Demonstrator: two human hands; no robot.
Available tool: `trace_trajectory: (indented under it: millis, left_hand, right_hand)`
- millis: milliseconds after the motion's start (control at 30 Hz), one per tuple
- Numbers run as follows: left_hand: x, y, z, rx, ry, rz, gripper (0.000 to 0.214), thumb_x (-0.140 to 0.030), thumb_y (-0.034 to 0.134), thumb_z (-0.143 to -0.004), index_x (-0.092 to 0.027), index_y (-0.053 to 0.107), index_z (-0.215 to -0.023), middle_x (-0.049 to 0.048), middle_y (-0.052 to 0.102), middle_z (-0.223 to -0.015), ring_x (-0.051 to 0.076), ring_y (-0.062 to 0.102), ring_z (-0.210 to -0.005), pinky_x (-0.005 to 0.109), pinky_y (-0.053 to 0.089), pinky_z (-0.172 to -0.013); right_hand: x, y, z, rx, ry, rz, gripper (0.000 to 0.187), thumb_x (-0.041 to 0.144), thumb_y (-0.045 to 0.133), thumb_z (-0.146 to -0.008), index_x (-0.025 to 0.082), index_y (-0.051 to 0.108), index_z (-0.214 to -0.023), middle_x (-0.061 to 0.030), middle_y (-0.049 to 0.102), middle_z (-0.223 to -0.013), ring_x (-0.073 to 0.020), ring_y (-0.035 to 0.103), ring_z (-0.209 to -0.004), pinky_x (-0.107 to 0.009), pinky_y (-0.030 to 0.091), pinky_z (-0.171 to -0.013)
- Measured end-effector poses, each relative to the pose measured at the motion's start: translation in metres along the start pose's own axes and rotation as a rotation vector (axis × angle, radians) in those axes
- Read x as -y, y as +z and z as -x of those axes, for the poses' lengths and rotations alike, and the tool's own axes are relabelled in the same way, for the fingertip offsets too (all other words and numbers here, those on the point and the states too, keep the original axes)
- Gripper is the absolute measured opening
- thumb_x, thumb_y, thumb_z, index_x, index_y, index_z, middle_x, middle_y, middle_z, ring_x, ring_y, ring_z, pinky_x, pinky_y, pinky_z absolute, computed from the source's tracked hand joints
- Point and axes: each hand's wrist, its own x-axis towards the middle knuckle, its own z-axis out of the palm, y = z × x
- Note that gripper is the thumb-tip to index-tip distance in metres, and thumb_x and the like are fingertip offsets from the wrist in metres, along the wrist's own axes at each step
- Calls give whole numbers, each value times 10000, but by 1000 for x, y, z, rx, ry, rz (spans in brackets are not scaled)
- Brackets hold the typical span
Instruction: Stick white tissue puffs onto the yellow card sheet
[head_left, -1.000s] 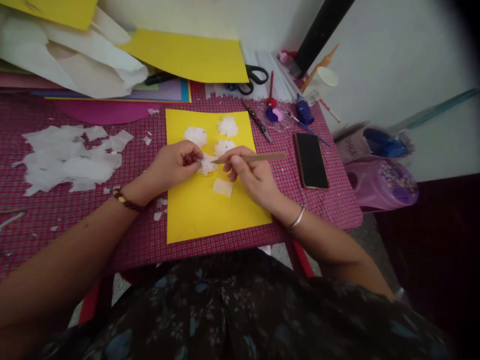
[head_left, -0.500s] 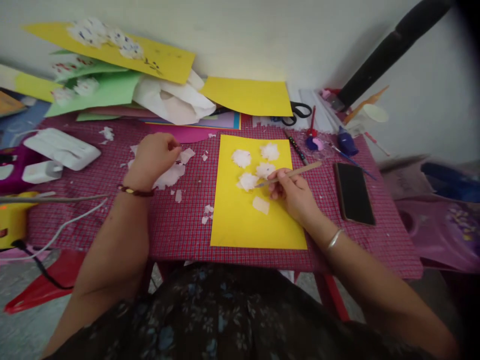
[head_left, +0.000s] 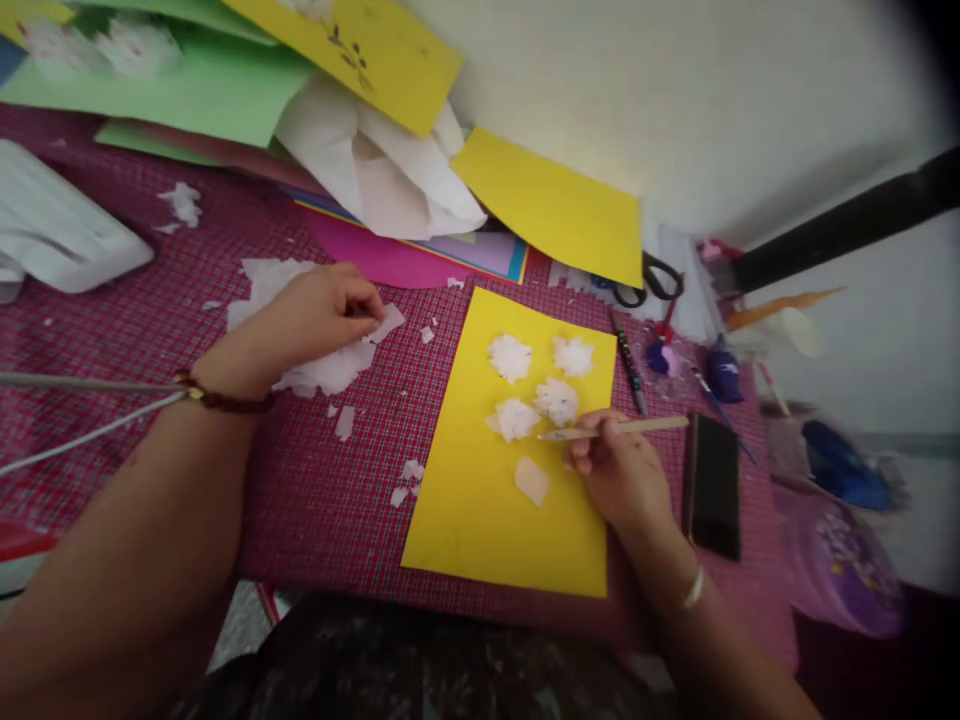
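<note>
Right fingers [head_left: 594, 422]: closed on a slim wooden stick [head_left: 654, 425], held pen-fashion between thumb and forefinger, the others curled below.
Stick tip: pale, pointing left, just beside the front-left paper flower [head_left: 514, 420]; contact cannot be told.
Right hand [head_left: 628, 480]: over the right edge of the yellow sheet [head_left: 502, 535]; pale bangle [head_left: 694, 588] at the wrist.
Left fingers [head_left: 362, 290]: bent, thumb and forefinger ends close together; whether a scrap is pinched, cannot tell.
Left hand [head_left: 319, 318]: over the heap of white paper pieces [head_left: 322, 370], left of the sheet; brown cord bracelet [head_left: 225, 402] at the wrist.
Yellow sheet: flat on the red checked tablecloth [head_left: 322, 540], between the two hands.
Flowers on sheet: four, white and ruffled, clustered on the far half; two behind, two in front, the front pair close together.
Paper square [head_left: 532, 481]: single, cream, on the sheet, nearer the person than the flowers.
Small scraps [head_left: 411, 470]: scattered just left of the sheet.
Right of sheet: dark phone [head_left: 712, 485] near the right hand; patterned pen [head_left: 630, 362], blue paintbrush [head_left: 721, 412], purple bottle [head_left: 724, 370] farther back.
Back of table: black-handled scissors [head_left: 664, 276] partly under another yellow sheet [head_left: 555, 205]; crumpled white paper [head_left: 382, 170] and green sheets [head_left: 187, 95] to their left.
</note>
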Motion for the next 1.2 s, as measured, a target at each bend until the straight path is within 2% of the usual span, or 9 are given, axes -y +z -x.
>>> trace_trajectory:
  millis: [100, 200, 333, 433, 567, 667, 867, 1067, 1200]
  left_hand:
    - [-11, -12, 2, -60, -37, 102, 111, -260, 581, -764, -174, 647, -739, 67, 665, -816, 200, 579, -770, 343, 423, -736]
    - [-30, -41, 6, -123, 36, 323, 107, -295, 607, -731, -188, 606, -726, 80, 680, -951, 202, 601, -845, 328, 449, -747]
    - [-35, -65, 13, 4, 153, 460, 141, -343, 651, -730, -210, 611, -757, 35, 657, -807, 174, 559, -694, 295, 423, -625]
    - [-13, -51, 9, 19, 154, 460, 173, -387, 643, -762, -217, 614, -771, 14, 613, -705, 174, 525, -639, 291, 398, -589]
    - [24, -16, -2, -42, 142, 373, 164, -366, 607, -783, -216, 644, -838, 48, 678, -816, 216, 586, -742, 330, 448, -668]
    - [38, 0, -7, -37, 155, 329, 172, -328, 621, -766, -211, 663, -886, 70, 696, -890, 250, 614, -821, 363, 465, -738]
    - [37, 3, -11, -12, 235, 219, 128, -298, 656, -735, -206, 704, -811, 72, 648, -847, 259, 582, -820, 403, 446, -811]
    - [35, -3, -4, -8, 97, 229, 82, -298, 678, -698, -222, 653, -718, 43, 622, -780, 217, 553, -731, 393, 450, -731]
    - [15, -19, 11, -31, 51, 305, 114, -314, 698, -712, -244, 623, -762, 29, 662, -889, 201, 592, -791, 362, 478, -735]
  right_hand:
    - [-3, -2, -7, 14, 32, -61, 268, 446, 826, -791, 214, 706, -853, 28, 670, -616, -75, 568, -484, -204, 566, -541]
    - [-3, -2, -12, -59, 25, -179, 294, 422, 861, -749, 203, 691, -848, 38, 691, -634, -58, 576, -478, -198, 592, -590]
    - [-1, 4, -10, -146, -30, -280, 194, 336, 787, -834, 205, 647, -811, 49, 654, -606, -69, 610, -541, -204, 606, -653]
    - [1, 10, -8, -177, -59, -279, 182, 325, 758, -861, 202, 633, -816, 56, 634, -613, -65, 584, -539, -219, 612, -693]
    - [3, 14, -12, -194, -27, -248, 180, 325, 728, -885, 189, 625, -826, 60, 609, -622, -54, 536, -510, -210, 601, -702]
    - [3, 14, -16, -203, -10, -233, 151, 308, 680, -920, 187, 624, -849, 60, 606, -631, -55, 522, -511, -211, 596, -699]
    - [5, 14, -15, -191, 12, -218, 142, 300, 658, -930, 185, 619, -856, 64, 611, -641, -45, 514, -507, -218, 594, -713]
    - [2, 7, -17, -151, -18, -225, 161, 333, 636, -938, 210, 638, -836, 80, 607, -634, -41, 496, -489, -249, 589, -729]
    - [-1, 4, -21, -99, -14, -270, 175, 332, 644, -941, 206, 651, -820, 68, 598, -599, -57, 547, -516, -245, 586, -706]
